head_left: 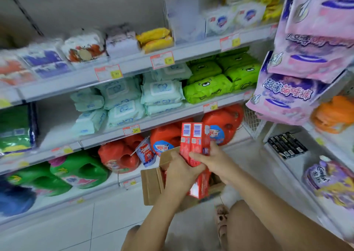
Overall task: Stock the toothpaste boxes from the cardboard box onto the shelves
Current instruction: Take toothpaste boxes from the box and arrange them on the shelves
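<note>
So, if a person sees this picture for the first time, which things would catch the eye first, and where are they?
First come the red toothpaste boxes at centre, held upright by the left hand and right hand above the open cardboard box on the floor. Next, the bright green wipe packs on the middle shelf, upper right of centre. Then the pink and purple packages hanging at far right.

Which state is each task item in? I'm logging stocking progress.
Cardboard box: open, flaps up, on the floor.
Toothpaste boxes: red, sealed, held upright above the carton.
Left hand: gripping them.
Right hand: gripping them.
</note>
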`<state>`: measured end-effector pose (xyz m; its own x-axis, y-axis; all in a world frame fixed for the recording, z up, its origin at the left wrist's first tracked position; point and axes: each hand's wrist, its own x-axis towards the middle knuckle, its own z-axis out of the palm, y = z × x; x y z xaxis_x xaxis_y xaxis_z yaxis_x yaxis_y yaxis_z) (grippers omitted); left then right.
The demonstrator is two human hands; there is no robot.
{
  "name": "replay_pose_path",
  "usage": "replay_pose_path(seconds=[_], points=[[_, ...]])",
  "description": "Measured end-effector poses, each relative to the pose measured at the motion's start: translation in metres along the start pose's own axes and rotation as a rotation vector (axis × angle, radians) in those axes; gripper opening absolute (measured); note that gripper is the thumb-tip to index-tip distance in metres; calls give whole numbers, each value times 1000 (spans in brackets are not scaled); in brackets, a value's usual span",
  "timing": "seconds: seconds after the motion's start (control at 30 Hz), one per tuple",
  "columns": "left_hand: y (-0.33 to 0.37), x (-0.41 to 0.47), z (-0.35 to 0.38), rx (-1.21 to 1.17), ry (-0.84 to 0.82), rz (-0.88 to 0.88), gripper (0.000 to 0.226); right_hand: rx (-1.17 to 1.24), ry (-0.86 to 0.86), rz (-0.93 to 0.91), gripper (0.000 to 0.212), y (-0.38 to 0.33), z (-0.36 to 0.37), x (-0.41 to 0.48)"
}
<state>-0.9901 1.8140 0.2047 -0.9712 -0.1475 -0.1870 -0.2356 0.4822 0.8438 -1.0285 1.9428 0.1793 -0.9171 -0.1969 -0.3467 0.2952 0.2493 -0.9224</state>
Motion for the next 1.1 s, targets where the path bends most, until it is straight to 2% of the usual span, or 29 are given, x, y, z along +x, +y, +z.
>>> replay_pose_path(seconds=[0.03,0.13,0.2,0.27,0.37,0.5,0.6,0.67,0.7,0.77,0.83,0.93,1.1], points=[[6,-5,-1,39,-24,48,57,59,38,-19,93,7,2,-1],[20,-15,-10,81,-125,177,42,480,64,36,88,-9,3,-21],[27,-19,-20,-9,-213,192,36,691,26,43,70,-16,-3,-33],[38,-27,-32,-186,-285,147,27,772,-45,20,60,-25,-10,-47],[52,-42,-43,-312,-354,114,35,855,-126,-22,91,-31,-21,-59],[63,-55,-43,-231,-447,83,59,829,-180,-60,97,-41,-33,-74],[70,-63,-38,-156,-385,162,59,776,-170,-82,80,-48,-37,-83],[72,-66,-37,-118,-289,203,60,783,-158,-113,82,-53,-37,-89],[73,-65,-39,-113,-251,207,56,807,-150,-127,83,-53,-38,-88],[73,-63,-46,-155,-203,193,40,837,-112,-160,72,-60,-41,-90],[73,-60,-56,-196,-176,183,36,884,-80,-193,73,-69,-44,-92],[78,-61,-66,-251,-175,212,38,956,-65,-201,73,-74,-48,-91],[84,-60,-70,-364,-253,204,49,895,-9,-168,66,-74,-51,-86]])
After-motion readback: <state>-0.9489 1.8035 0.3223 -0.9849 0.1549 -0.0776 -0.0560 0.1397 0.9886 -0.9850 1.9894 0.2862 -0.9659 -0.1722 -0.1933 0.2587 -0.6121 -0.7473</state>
